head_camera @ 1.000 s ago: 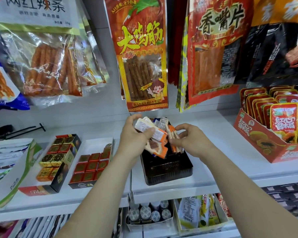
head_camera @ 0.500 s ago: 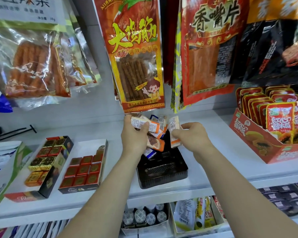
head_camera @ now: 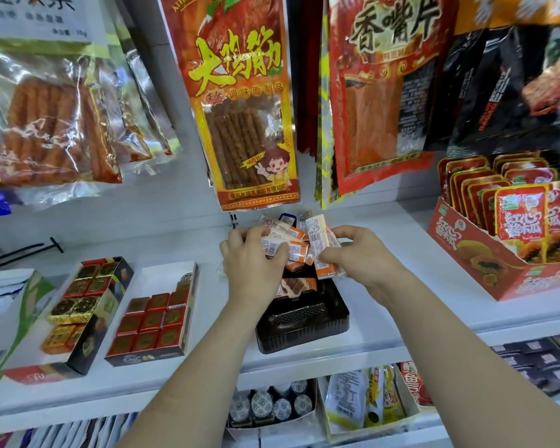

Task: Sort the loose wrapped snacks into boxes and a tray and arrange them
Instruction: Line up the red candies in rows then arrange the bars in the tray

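Observation:
A black plastic tray [head_camera: 304,331] lies on the white shelf [head_camera: 385,305] in the middle of the view. Above its far end my left hand [head_camera: 251,263] grips a fanned bundle of orange-and-white wrapped snacks [head_camera: 285,244]. Beside it my right hand [head_camera: 359,253] pinches one upright wrapped snack [head_camera: 319,244] of the same kind, touching the bundle. Another wrapped snack [head_camera: 296,286] lies in the tray below the hands. The far part of the tray is hidden by my hands.
Left of the tray stand a box of red square sweets [head_camera: 152,318] and a box of gold and red squares [head_camera: 75,305]. A red display carton of snack packs [head_camera: 511,244] sits at right. Large snack bags [head_camera: 240,101] hang above.
Both hands have drawn closer together over the tray's far end; the right hand's snack now touches the left hand's bundle. The camera has come nearer to the shelf.

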Demonstrator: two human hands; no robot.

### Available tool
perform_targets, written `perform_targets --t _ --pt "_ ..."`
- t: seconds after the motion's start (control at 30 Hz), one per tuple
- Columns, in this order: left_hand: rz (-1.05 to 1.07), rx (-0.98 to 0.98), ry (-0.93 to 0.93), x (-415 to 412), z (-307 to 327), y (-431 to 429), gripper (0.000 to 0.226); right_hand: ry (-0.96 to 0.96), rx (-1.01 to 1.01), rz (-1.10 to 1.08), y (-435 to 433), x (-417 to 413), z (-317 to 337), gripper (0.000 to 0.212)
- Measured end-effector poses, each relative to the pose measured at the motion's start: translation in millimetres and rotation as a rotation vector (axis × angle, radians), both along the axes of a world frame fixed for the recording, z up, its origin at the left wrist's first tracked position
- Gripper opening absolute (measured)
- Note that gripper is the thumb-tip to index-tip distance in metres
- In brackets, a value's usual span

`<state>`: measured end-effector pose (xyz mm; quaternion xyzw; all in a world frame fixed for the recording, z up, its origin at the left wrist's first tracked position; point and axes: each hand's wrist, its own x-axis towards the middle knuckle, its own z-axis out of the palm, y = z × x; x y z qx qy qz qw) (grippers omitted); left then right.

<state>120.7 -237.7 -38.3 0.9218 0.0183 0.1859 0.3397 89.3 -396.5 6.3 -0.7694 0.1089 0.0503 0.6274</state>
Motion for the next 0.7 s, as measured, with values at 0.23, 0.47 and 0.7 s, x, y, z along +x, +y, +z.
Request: perform_targets --t 0.23,0.47,0.7 --pt "-0.209 -0.322 0.028 -13 25 0 0.033 -0.062 0.024 0.145 1 -9 6 0.029" --pt "-0.273 -0.599 0.162 -20 31 -1 0.019 -0.036 0.236 0.221 9 -11 0 0.030" --pt "-0.276 -0.752 0.267 -17 30 14 0.012 0.025 0.264 0.204 4 -7 -1 0.028"
